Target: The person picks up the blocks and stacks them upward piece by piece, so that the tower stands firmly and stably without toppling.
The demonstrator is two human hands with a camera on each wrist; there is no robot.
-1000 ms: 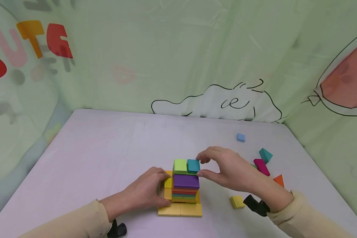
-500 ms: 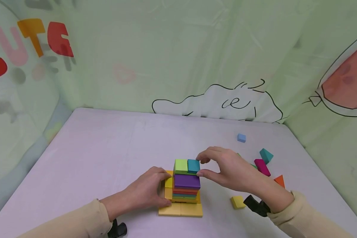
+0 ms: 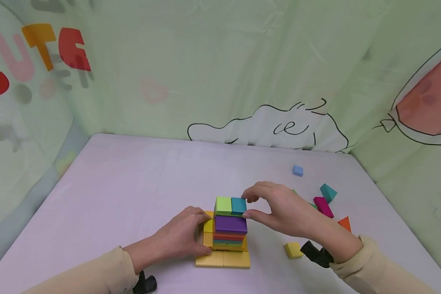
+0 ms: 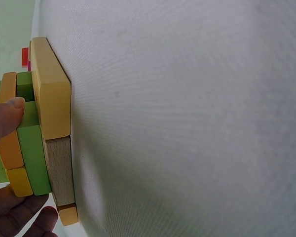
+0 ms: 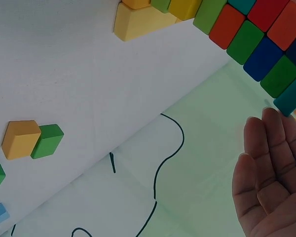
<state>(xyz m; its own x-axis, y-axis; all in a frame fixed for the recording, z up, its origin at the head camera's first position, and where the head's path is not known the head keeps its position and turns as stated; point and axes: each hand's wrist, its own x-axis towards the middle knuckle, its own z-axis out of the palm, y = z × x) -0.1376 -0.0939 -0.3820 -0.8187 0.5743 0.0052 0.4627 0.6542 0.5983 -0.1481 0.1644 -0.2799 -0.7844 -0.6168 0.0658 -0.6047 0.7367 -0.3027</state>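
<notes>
A stack of coloured blocks stands on a yellow base near the table's front. A purple block carries a lime block and a teal block side by side on top. My right hand pinches the teal block's right end between index finger and thumb; in the right wrist view its fingers reach to the teal block. My left hand grips the stack's lower left side. The left wrist view shows its thumb on the orange and green layers.
Loose blocks lie right of the stack: light blue, teal wedge, magenta, orange, yellow. The white table is walled by green printed fabric behind and at both sides.
</notes>
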